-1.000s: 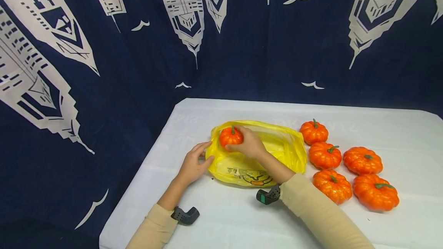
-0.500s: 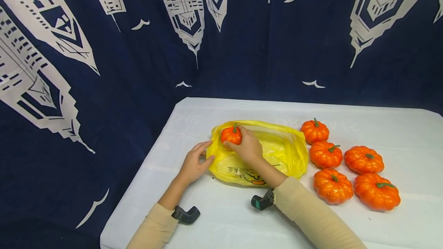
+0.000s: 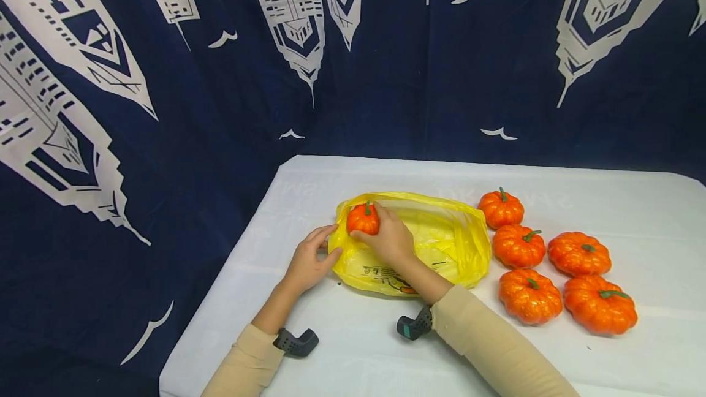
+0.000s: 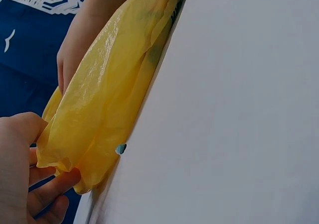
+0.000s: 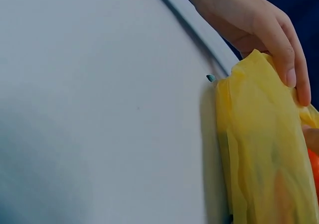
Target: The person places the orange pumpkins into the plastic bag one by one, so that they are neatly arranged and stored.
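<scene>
A yellow plastic bag (image 3: pixel 469 238) lies on the white table with its mouth spread wide. My right hand (image 3: pixel 393 240) reaches over its near side and holds a small orange pumpkin (image 3: pixel 362 220) with a green stem inside the bag's left end. The thumb is on the near side of the pumpkin and the fingers are behind it. At the bag's left edge, my left hand (image 3: pixel 309 263) pinches the rim; in the left wrist view its thumb and fingers lie on either side of the plastic (image 4: pixel 89 119). In the right wrist view, the bag hides most of the pumpkin.
Several more orange pumpkins (image 3: pixel 531 296) stand on the table (image 3: pixel 353 354) to the right of the bag, the farthest one (image 3: pixel 501 209) close by its right edge. A dark blue cloth (image 3: pixel 386 103) with white building prints hangs behind the table.
My right hand and forearm have shifted a little to the left, and the pumpkin has moved slightly left within the bag. The left hand stays at the bag's edge.
</scene>
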A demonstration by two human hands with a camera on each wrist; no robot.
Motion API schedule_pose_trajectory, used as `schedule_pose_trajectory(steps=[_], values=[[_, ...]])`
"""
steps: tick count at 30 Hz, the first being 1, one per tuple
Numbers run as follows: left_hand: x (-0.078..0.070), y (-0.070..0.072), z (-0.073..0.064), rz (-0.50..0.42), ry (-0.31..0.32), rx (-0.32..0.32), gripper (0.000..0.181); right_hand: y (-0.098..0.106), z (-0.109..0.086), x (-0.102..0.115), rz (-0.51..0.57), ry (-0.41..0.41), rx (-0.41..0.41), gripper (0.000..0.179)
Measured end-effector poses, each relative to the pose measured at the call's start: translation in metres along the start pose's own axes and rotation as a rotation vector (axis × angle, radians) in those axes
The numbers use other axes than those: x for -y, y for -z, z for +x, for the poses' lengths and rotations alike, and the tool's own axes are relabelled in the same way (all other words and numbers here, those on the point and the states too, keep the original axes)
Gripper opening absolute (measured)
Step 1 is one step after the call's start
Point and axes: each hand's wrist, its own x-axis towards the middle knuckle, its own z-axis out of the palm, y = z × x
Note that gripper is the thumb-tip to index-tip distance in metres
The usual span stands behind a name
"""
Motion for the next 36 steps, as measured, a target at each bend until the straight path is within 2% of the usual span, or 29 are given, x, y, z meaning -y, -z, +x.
schedule_pose_trajectory(steps=[16, 26, 36], values=[[0.0, 0.0, -0.001, 0.01, -0.007, -0.003, 0.05, 0.009, -0.013, 0.005, 0.004, 0.123, 0.011, 0.089], [0.0, -0.001, 0.0, 0.0, -0.004, -0.011, 0.05, 0.031, -0.027, -0.004, 0.096, 0.167, -0.007, 0.085], [0.0, -0.001, -0.001, 0.002, -0.011, -0.02, 0.05, 0.064, -0.042, -0.008, 0.14, 0.105, 0.002, 0.091]])
